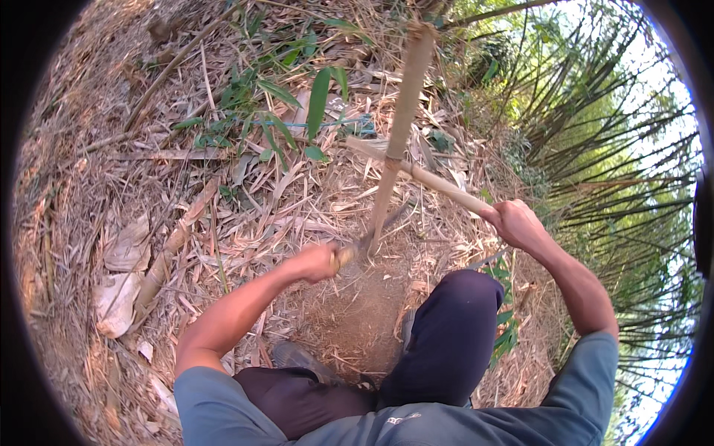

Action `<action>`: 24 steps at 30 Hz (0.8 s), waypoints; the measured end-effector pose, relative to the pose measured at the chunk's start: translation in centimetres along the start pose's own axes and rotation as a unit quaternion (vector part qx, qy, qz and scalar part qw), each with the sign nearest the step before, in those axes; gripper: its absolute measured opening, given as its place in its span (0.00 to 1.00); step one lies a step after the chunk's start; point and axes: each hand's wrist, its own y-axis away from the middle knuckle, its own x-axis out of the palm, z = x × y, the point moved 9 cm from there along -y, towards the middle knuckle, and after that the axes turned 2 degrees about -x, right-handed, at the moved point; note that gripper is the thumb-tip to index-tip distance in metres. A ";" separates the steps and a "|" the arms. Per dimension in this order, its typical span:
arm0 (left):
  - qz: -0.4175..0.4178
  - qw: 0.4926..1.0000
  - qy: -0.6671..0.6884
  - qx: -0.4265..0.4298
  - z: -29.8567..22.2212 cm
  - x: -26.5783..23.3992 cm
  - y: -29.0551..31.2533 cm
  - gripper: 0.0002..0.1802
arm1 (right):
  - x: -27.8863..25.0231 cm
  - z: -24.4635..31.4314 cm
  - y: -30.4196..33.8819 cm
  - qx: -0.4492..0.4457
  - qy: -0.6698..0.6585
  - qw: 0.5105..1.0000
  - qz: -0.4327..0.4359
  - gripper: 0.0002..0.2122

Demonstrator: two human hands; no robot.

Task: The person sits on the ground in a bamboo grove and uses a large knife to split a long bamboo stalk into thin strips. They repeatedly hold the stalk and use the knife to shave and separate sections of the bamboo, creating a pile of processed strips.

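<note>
My left hand [316, 262] is closed round the short wooden handle [344, 257] of a bladed tool. Its dark, narrow blade [397, 216] passes by the lower end of a long, flat bamboo strip [405, 97]. That strip rises from low in front of me toward the far side. In my right hand [517, 223] is the near end of a pale wooden stick [446, 188]. This stick slants up to the left and crosses the strip about halfway along. Whether the two are joined or only touch there, I cannot tell.
Dry leaves and bamboo litter [290, 197] cover the sloping ground. Green leafy shoots [318, 102] stand ahead to the left. Dry bamboo sheaths [119, 297] lie at the left, and bamboo stems [617, 156] crowd the right. My bent knee [468, 290] is below my right hand.
</note>
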 end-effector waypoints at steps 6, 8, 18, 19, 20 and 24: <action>-0.072 0.996 -0.020 0.052 8.5 7.7 -5.0 0.27 | 1.9 -4.0 1.5 0.136 -0.385 0.893 -0.190 0.26; -0.032 0.999 0.023 0.028 7.6 5.8 -5.6 0.26 | 7.3 -6.7 2.6 0.209 -0.338 0.910 -0.117 0.25; -0.017 0.994 0.018 0.103 7.9 5.4 -5.7 0.29 | 30.8 -9.5 12.5 0.341 -0.341 0.874 0.061 0.22; -0.018 0.995 0.009 0.099 7.4 5.4 -5.4 0.30 | 31.7 -9.2 12.8 0.343 -0.323 0.878 0.083 0.22; -0.018 0.995 0.014 0.097 7.9 5.7 -5.5 0.30 | 32.1 -8.9 12.8 0.342 -0.310 0.881 0.100 0.22; -0.021 0.995 0.046 0.086 8.7 6.6 -5.8 0.29 | 33.0 -8.0 12.4 0.334 -0.276 0.889 0.147 0.22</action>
